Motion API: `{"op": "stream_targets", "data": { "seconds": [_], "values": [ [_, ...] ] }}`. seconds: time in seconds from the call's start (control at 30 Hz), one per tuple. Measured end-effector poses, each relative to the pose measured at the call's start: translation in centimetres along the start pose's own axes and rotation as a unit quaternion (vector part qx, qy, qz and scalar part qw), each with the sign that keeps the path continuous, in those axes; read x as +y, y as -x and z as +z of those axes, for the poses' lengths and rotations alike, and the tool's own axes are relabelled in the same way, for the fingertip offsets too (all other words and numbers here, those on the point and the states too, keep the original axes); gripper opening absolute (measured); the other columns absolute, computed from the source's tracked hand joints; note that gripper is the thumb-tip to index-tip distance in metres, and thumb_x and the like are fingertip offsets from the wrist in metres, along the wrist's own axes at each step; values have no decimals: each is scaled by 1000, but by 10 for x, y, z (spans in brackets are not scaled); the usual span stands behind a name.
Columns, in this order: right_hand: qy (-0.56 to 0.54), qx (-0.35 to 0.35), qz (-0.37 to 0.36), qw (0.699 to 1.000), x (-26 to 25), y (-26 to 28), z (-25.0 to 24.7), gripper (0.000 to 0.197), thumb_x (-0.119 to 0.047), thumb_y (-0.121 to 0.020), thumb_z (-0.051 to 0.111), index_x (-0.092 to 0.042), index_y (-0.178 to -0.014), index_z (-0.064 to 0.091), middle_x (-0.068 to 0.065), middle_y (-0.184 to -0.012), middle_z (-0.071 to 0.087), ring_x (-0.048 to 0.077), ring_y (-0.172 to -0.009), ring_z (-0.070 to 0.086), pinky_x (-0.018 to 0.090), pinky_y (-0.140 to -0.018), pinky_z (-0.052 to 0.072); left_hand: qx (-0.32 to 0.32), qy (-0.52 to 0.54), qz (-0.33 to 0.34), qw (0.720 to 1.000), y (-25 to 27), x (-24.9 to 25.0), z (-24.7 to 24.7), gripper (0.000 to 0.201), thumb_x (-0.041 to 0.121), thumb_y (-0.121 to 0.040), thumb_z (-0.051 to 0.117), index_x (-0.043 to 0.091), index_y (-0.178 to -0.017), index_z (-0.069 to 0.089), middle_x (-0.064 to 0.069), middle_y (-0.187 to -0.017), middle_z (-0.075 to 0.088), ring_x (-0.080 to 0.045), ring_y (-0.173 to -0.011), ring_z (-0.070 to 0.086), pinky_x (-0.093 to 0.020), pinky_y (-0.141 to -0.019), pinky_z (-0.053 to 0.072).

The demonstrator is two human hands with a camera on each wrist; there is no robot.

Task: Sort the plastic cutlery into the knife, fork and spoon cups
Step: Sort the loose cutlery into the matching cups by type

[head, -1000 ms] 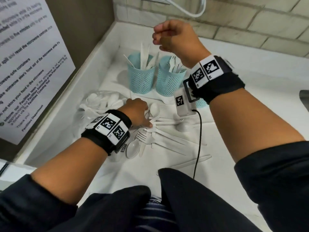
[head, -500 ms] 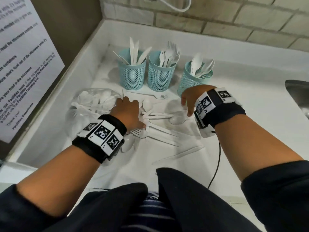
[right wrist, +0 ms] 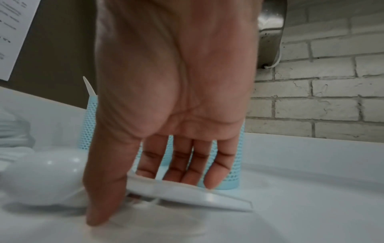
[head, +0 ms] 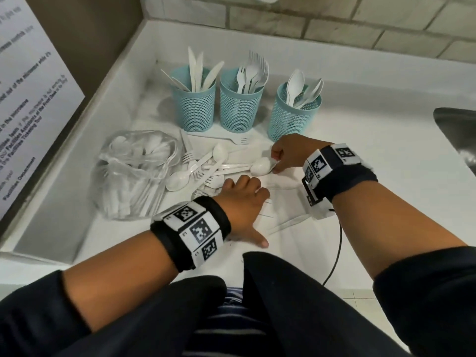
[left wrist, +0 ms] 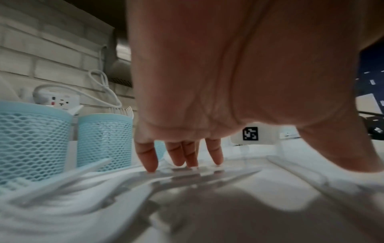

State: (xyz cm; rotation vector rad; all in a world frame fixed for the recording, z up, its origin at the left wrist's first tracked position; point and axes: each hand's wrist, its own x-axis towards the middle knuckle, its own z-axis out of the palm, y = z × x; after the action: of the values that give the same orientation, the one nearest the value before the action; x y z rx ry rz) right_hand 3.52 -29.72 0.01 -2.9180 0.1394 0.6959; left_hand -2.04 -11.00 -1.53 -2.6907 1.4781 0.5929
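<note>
Three teal mesh cups stand in a row: the knife cup (head: 197,106), the fork cup (head: 240,109) and the spoon cup (head: 293,119). In front of them lies a loose pile of white plastic cutlery (head: 208,171). My left hand (head: 243,195) reaches down onto the pile's near edge, its straight fingertips (left wrist: 149,164) touching the pieces. My right hand (head: 274,162) is beside a spoon's bowl (head: 260,166), just in front of the spoon cup. Its thumb tip rests on the counter, and its straight fingers (right wrist: 182,169) touch a flat white piece (right wrist: 197,197).
A clear plastic bag of spoons (head: 134,176) lies left of the pile. A single fork (head: 231,139) lies by the cup bases and a knife (head: 286,224) under my right wrist. A steel sink (head: 456,135) is at the right, a brick wall behind, and a posted notice (head: 31,99) on the left.
My right hand came down from above the cups to the counter beside the spoon. My left hand slid right and nearer over the pile, uncovering spoons.
</note>
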Motion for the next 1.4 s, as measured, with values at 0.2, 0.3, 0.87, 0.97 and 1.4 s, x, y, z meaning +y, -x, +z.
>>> {"op": "stream_targets", "data": {
  "seconds": [0.2,0.3,0.87,0.97,1.4],
  "values": [
    [-7,21,-14,1000,-1,2,3,33,-23,-78,72,3,-97,63,16,-93,61,18,-80,45,26,-60,32,7,-10,-4,1000,-9,1,-3,71,57,-78,59,17,-131,36,-5,-131,32,-26,-125,26,-44,-104,27],
    [4,17,-27,999,-3,2,4,21,-21,-78,71,-7,-82,55,3,-79,49,19,-80,44,20,-54,27,9,-3,-13,1000,-14,-1,-6,46,43,-88,53,16,-124,42,-7,-129,35,-27,-124,29,-44,-103,29],
    [-142,-93,35,985,4,11,-1,7,-11,-78,58,-7,-83,60,8,-67,63,21,-58,54,33,-63,49,12,85,-30,996,-29,-32,-17,24,23,-94,50,6,-111,50,-12,-116,51,-28,-108,51,-31,-85,38],
    [-157,-167,29,973,7,15,-4,19,-17,-73,70,-8,-85,59,12,-66,49,22,-63,44,29,-58,41,13,152,-25,988,-23,-40,-32,24,22,-95,50,6,-112,49,-8,-108,52,-23,-101,50,-26,-78,35],
    [28,-67,6,997,-23,29,19,47,-50,-62,79,-17,-68,47,-5,-65,52,14,-59,51,22,-54,37,207,552,-33,807,-12,-59,-61,10,14,-100,37,15,-104,46,2,-81,55,-9,-76,59,-28,-77,45]
  ]
}}
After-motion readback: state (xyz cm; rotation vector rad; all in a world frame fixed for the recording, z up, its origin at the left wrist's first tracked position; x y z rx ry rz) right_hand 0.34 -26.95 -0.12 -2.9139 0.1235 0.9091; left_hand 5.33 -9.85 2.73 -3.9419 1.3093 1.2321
